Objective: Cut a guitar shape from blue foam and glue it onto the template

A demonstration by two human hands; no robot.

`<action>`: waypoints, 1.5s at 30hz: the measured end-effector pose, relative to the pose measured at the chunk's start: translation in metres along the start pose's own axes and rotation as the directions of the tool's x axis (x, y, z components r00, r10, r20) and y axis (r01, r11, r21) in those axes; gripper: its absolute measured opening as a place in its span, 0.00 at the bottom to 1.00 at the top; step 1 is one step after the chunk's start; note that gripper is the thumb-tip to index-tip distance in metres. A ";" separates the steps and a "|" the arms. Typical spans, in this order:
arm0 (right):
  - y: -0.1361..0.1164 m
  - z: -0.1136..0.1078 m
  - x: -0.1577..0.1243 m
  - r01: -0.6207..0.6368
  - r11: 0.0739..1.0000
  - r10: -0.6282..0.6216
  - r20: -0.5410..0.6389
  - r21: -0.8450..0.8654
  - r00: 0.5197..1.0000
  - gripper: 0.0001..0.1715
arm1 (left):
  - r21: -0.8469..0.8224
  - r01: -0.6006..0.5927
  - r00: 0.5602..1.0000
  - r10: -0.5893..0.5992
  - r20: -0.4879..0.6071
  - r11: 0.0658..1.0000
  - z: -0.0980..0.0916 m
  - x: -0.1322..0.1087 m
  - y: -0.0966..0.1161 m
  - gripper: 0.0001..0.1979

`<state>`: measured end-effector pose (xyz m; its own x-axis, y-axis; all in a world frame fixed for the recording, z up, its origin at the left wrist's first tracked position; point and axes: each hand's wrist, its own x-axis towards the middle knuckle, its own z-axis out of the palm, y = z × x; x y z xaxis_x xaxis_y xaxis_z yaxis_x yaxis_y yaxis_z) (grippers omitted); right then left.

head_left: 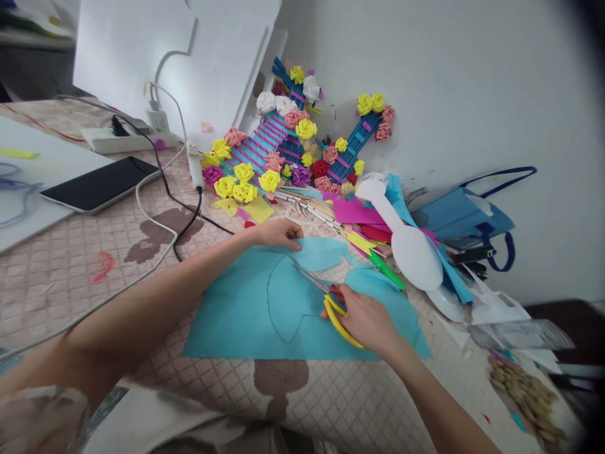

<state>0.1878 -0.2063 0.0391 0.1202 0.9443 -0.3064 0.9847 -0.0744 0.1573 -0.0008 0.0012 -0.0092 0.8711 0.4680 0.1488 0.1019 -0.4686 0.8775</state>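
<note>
A sheet of blue paper (236, 309) lies on the patterned tablecloth in front of me, with a dark curved outline drawn on it. My left hand (280, 234) pinches the sheet at its far edge. In my right hand (368, 318) is a pair of scissors (336, 318) with yellow and red handles. Its blades point up and left, touching the paper close to the top of the drawn curve. A cut runs in from the right, and the paper parts on both sides of it.
Paper-flower crafts (265, 145) lean at the back wall. To the right are a white spoon-shaped cutout (411, 252), a green pen (387, 270) and a blue bag (463, 217). A tablet (101, 183), a power strip (123, 140) and cables occupy the left.
</note>
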 end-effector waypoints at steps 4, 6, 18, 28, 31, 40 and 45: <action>0.010 0.004 -0.007 0.004 1.000 -0.004 0.005 -0.006 1.000 0.31 | 0.072 0.033 0.999 -0.033 0.004 0.997 -0.001 -0.001 0.001 0.15; 0.017 0.006 -0.010 -0.015 1.000 0.015 0.011 -0.004 1.000 0.32 | 0.135 0.052 0.999 -0.051 -0.015 0.990 -0.002 -0.002 0.002 0.19; 0.081 0.024 0.003 -0.090 0.977 0.150 -0.325 0.192 0.934 0.24 | 0.657 0.161 0.985 -0.082 -0.149 0.736 0.055 -0.051 0.078 0.22; 0.100 0.060 -0.003 -0.034 0.952 0.142 -0.338 0.306 0.931 0.23 | 0.643 0.008 0.985 -0.116 0.126 0.766 0.132 -0.128 0.092 0.40; 0.100 0.064 -0.013 -0.088 0.943 0.184 -0.283 0.321 0.941 0.26 | 0.631 -0.029 0.984 -0.088 0.153 0.775 0.125 -0.129 0.089 0.38; 0.091 0.063 -0.050 -0.153 0.946 0.207 -0.169 0.287 0.964 0.26 | 0.605 -0.109 0.978 -0.025 0.208 0.788 0.108 -0.133 0.086 0.33; 0.090 0.058 -0.066 -0.166 0.941 0.207 -0.114 0.296 0.972 0.26 | 0.605 -0.190 0.973 0.068 0.218 0.774 0.099 -0.135 0.082 0.29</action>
<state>0.2754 -0.2936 0.0185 0.3065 0.9386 -0.1585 0.9436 -0.3215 -0.0788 -0.0623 -0.1752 -0.0023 0.9599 0.2602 0.1046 0.2042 -0.9043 0.3749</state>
